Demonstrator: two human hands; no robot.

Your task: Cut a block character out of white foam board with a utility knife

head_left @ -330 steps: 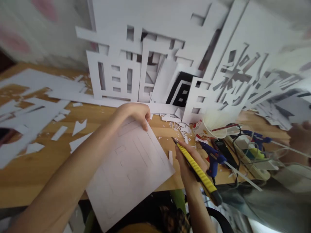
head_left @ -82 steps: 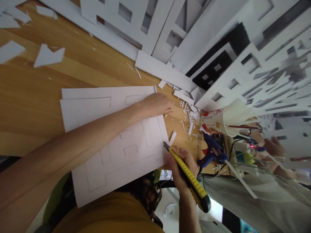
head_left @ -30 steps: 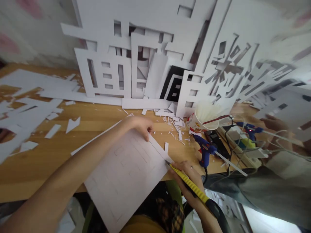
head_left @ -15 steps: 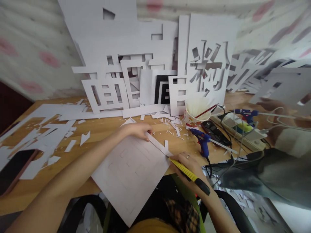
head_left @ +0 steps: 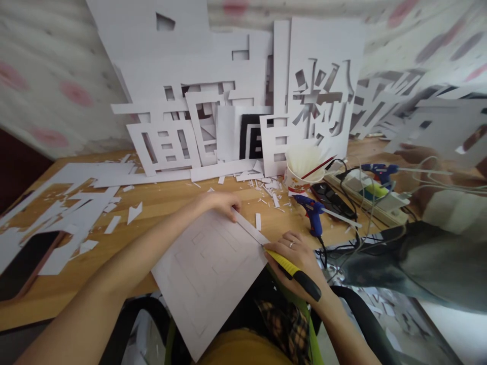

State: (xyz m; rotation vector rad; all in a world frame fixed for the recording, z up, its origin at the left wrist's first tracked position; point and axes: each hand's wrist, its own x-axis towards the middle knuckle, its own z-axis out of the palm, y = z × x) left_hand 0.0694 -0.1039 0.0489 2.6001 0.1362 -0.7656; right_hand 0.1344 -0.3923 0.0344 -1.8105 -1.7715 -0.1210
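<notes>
A white board with faint pencil lines lies slanted on the table's front edge, its near corner jutting over my lap. My left hand is closed at the board's far edge, thumb and fingers gripping there. In my right hand is a yellow and black utility knife, its tip touching the board near the right corner. A thin dark line runs from that tip toward my left fingers, marking off a narrow strip along the edge. Just beyond lies a small white offcut.
Cut-out white boards lean against the wall. A blue glue gun, a paper cup of glue sticks and a power strip stand right. Scraps and a phone lie left. Another person's hand holds a board at right.
The board has shifted slightly toward me, and its far corner behind my left hand is now mostly hidden. The edge strip looks narrower. Both hands keep their grips; the view has shifted slightly.
</notes>
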